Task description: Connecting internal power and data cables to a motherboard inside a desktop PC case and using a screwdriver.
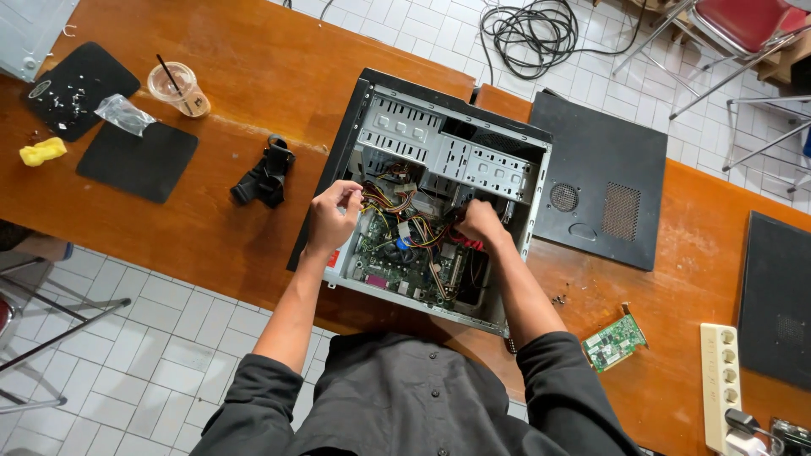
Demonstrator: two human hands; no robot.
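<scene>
Two hands: both mine, reaching from dark sleeves into an open computer case (363, 93) that lies on its side on a long wooden table (253, 59).
Far left: a yellow cloth (42, 152), two black mats (138, 160), a small clear bag (123, 112) and a plastic cup (178, 89) with a dark straw.
Left of the case: a black angular part (264, 176), lying on the wood apart from the case.
Left hand (332, 216): at the case's left edge, fingers pinched on a strand from the bundle of coloured wires (397, 207).
Case interior: green motherboard (384, 253) below, perforated metal drive bays above, wires between my hands.
Right hand (480, 223): knuckles up, curled down among the wires; I cannot tell what it grips.
Right of the case: a black side panel (596, 181), lying flat and just beside it.
Lower right: a small green expansion card (614, 342), then a white power strip (721, 384) near the table's edge.
</scene>
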